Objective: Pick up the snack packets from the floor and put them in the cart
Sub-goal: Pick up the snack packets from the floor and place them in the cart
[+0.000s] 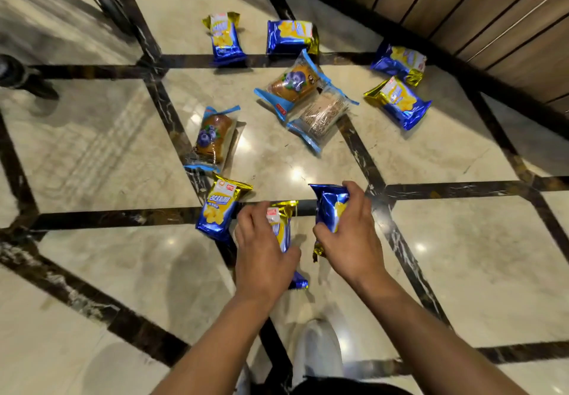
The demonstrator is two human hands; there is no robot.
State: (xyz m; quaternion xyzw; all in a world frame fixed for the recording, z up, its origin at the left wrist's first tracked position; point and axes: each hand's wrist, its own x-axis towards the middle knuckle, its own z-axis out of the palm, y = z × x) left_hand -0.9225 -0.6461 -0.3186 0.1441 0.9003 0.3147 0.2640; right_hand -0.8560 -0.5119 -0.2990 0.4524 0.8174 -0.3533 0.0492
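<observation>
Packets are lying scattered on the floor (431,240); left hand (261,256) is gripping one packet (284,228), right hand (351,234) is gripping another (329,206).

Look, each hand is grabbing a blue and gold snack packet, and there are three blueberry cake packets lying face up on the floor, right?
Not quite. The left hand and right hand each grip a blue and gold packet, but the head view shows only two blueberry cake packets face up. A third clear packet lies back side up.
</observation>
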